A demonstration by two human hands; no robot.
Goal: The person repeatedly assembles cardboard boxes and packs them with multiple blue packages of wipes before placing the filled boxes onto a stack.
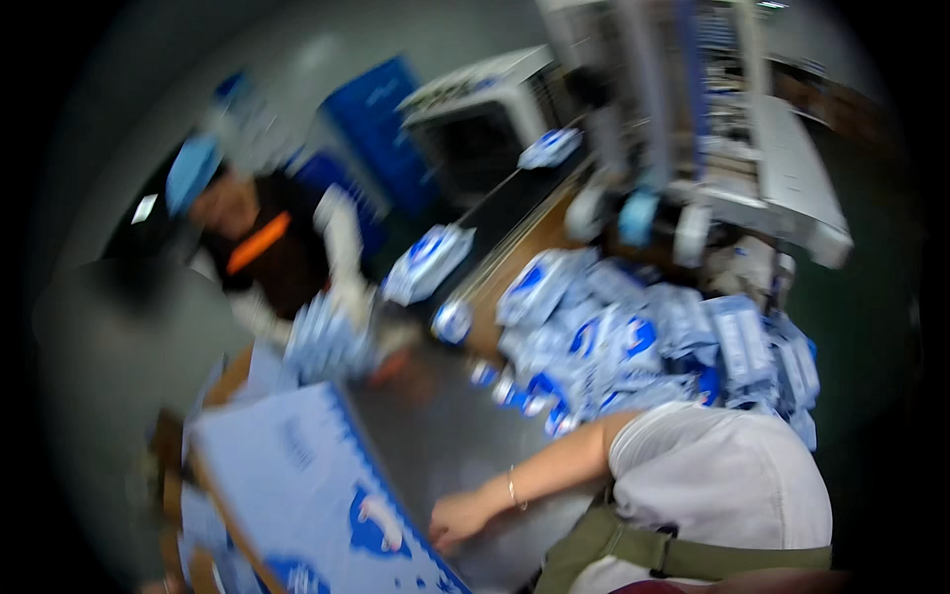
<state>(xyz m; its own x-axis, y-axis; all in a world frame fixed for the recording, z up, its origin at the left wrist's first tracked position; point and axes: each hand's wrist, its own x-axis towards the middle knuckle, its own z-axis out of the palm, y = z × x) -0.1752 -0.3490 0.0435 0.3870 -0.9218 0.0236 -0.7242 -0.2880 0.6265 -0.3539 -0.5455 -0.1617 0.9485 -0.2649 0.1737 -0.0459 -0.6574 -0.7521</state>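
Observation:
My right hand (461, 519), with a thin bracelet at the wrist, reaches in from the right under a light grey sleeve. Its fingers are curled at the near edge of a large blue-and-white printed cardboard box (307, 465), which lies tilted at the left of the metal table (426, 416); motion blurs the fingertips. My left hand does not show clearly; the lower left edge holds only a small blurred patch. Beyond my right arm lies a heap of light blue soft packs (614, 342). Several small packs (520, 396) lie along the table's edge beside the heap.
Across the table a co-worker in a blue cap (193, 173) holds light blue packs (327, 342) beside the box. A dark conveyor belt (495, 213) carries packs from a white machine (485, 109). A wheeled metal frame (693, 188) stands behind the heap; more cardboard (170, 485) is at left.

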